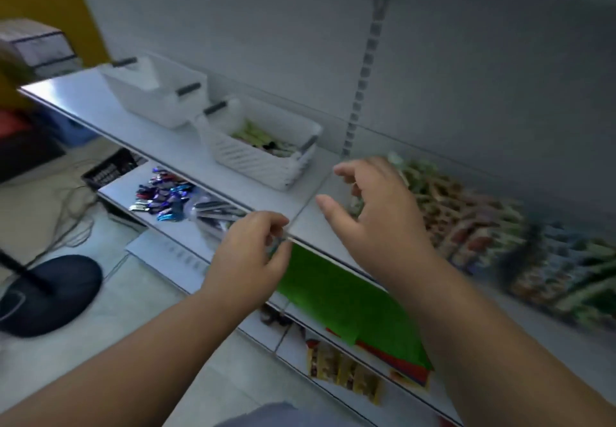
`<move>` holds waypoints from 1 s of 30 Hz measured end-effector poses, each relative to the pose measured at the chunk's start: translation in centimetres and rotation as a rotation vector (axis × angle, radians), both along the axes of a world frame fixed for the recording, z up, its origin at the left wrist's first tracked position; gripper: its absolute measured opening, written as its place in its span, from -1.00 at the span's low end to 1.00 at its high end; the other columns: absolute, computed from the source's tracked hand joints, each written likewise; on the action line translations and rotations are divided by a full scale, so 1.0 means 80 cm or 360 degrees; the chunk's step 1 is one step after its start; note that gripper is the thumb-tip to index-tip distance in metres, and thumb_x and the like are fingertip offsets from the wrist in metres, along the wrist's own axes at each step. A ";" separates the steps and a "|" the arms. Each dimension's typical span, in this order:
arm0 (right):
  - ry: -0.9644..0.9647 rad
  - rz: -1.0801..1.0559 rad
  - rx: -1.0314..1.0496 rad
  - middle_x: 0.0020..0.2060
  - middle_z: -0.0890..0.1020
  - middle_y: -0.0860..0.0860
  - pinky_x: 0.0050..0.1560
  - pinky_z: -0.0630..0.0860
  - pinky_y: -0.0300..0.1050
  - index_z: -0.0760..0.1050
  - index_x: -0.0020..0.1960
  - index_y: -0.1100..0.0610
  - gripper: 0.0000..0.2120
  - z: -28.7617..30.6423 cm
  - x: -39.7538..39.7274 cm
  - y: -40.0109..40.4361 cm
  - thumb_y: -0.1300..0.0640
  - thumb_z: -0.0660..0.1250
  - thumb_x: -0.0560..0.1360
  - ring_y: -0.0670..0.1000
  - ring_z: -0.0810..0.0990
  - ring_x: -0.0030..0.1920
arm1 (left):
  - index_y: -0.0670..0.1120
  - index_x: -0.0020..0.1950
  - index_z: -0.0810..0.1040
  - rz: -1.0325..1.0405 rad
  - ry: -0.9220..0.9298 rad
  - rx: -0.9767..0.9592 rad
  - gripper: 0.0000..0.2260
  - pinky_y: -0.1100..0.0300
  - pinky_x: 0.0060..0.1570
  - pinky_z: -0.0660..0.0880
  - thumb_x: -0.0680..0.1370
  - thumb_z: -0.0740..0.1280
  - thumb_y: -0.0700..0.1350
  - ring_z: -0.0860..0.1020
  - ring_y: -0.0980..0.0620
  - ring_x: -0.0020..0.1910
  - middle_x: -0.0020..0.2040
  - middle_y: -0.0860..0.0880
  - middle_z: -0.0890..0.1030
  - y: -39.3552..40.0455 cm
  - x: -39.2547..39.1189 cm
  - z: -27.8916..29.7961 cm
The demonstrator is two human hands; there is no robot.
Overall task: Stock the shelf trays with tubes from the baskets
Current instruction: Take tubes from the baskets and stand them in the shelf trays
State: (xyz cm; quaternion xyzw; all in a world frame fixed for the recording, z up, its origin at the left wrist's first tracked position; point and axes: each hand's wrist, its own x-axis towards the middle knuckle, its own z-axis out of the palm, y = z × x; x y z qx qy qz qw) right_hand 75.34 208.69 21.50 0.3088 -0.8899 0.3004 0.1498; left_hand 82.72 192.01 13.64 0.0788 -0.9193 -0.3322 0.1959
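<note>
- Far left on the shelf (100, 100) sits a white basket (153, 93); beside it a second basket (260, 156) holds greenish tubes (263, 141).
- The left hand (250, 256) hovers at the shelf's front edge, fingers curled — something small seems pinched there, too blurred to name.
- The right hand (376, 213) spreads loosely above the shelf, holding nothing.
- Right of it, stocked tubes (466, 213) lie in rows — blurred.

The scene is lit softly and evenly, with a pale sheen seen on the left end of the shelf (83, 93). Heavy motion blur is found at the right, where the packets (500, 236) are smeared. Straight lines are bent by wide-angle distortion toward the edges.
</note>
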 end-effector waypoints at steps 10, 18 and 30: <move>-0.0212 -0.0027 -0.0003 0.00 0.44 -0.15 -0.04 0.38 -0.28 0.45 0.19 -0.04 -0.72 -0.001 -0.066 -0.161 -0.07 0.33 0.51 -0.18 0.40 0.00 | 0.05 0.17 0.51 -0.0023 -0.0001 0.0029 -0.76 0.10 -0.01 0.52 0.51 0.36 -0.05 0.50 0.19 -0.04 -0.02 0.16 0.53 -0.185 -0.055 0.024; -0.0502 0.0027 0.0199 -0.11 0.55 -0.10 -0.19 0.41 -0.28 0.51 0.08 0.01 -0.81 -0.023 -0.217 -0.238 0.03 0.40 0.48 -0.09 0.53 -0.12 | 0.02 0.12 0.52 -0.0120 0.0072 -0.0041 -0.82 0.10 -0.09 0.51 0.52 0.32 -0.05 0.49 0.14 -0.10 -0.06 0.13 0.53 -0.246 -0.167 0.048; -0.0751 0.0183 0.1183 -0.08 0.57 -0.02 -0.26 0.32 -0.19 0.52 0.10 0.10 -0.83 -0.058 -0.282 -0.350 0.06 0.32 0.55 -0.03 0.49 -0.14 | 0.05 0.09 0.53 -0.0590 0.0047 0.0019 -0.81 0.40 -0.17 0.41 0.50 0.35 -0.16 0.49 0.26 -0.11 -0.10 0.19 0.52 -0.355 -0.270 0.063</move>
